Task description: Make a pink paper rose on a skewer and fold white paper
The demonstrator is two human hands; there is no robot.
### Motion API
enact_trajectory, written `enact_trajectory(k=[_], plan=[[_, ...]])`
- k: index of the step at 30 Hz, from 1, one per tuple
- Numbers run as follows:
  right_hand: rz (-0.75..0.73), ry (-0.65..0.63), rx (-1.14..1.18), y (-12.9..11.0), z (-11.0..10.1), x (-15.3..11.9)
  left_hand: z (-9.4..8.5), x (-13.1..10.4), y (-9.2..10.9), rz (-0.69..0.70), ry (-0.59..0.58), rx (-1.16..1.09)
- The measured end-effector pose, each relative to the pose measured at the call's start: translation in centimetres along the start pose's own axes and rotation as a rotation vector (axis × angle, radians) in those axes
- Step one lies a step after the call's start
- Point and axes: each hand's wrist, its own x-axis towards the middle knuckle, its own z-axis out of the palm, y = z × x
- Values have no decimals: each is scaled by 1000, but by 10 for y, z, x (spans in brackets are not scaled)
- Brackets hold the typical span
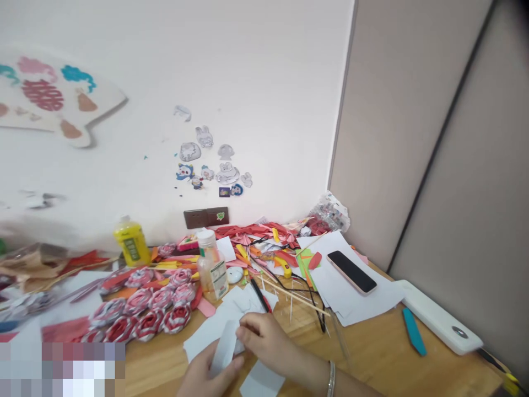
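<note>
Between both hands, low in the head view, is a narrow piece of white paper (pixel 224 348). My left hand (pixel 204 370) grips its lower part, thumb across the front. The fingers of my right hand (pixel 264 337) pinch its upper right edge; a bracelet circles that wrist. More white paper (pixel 203 330) lies flat just behind the hands, with a black and red pen (pixel 259 295) on it. Another white piece (pixel 262 380) rests on the table beneath my right forearm.
Rolled red and white flowers (pixel 151 325) crowd the left. A clear bottle (pixel 212 267) and a yellow bottle (pixel 132 242) stand behind. Thin sticks and a cable (pixel 322 314) lie mid-table. On the right are a phone (pixel 352 271) on paper, a teal tool (pixel 414 331) and a white device (pixel 438 317).
</note>
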Motion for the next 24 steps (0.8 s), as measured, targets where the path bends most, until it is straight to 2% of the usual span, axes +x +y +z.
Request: enact_trajectory(k=[5,12,17,24], plan=[[64,-73,216,0,4,0,0,1,-9,159,-35,157],[125,-65,364,0,8,-4,0,-5,-11,172,-17,248],[208,-95,474,0,10,-5,2,-11,-6,222,30,110],[287,-111,595,5,10,-4,4,-6,-10,163,43,65]])
